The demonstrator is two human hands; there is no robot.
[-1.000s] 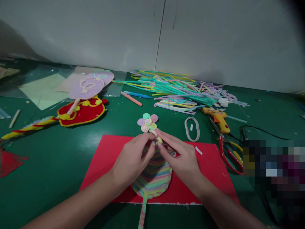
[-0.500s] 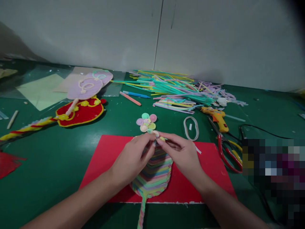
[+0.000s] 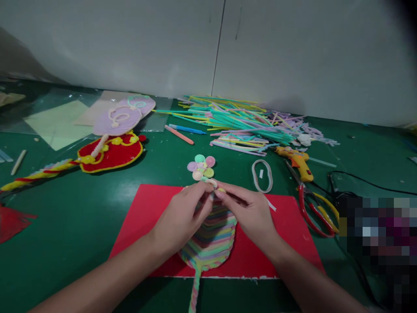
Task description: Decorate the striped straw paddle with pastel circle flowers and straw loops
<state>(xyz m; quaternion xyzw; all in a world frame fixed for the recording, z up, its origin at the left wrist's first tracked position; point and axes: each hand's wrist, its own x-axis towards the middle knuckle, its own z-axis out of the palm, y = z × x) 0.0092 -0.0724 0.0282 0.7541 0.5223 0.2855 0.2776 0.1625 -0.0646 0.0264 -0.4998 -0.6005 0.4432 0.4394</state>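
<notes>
The left hand (image 3: pixel 184 215) and right hand (image 3: pixel 249 213) are pinching a small pastel piece (image 3: pixel 213 184) between their fingertips — both grips narrow, nearly meeting. Just beyond the grip, a flower of coiled discs (image 3: pixel 202 168) is lying; beneath it, a striped fan (image 3: pixel 211 243) is resting on a red board (image 3: pixel 260 252) — glue gun (image 3: pixel 298 162) off to the right.

"What lay on that green table (image 3: pixel 81 217)?"

"A red board (image 3: pixel 137 226) on the near side, with a pale loop (image 3: pixel 253 174) just beyond it."

"And to the right?"

"Red-handled pliers (image 3: pixel 302 206) and a yellow glue gun (image 3: pixel 302 165)."

"Farther back?"

"A heap of pastel fuzzy sticks (image 3: pixel 234 119), with a blue pen (image 3: pixel 188 129) near its left side."
</notes>
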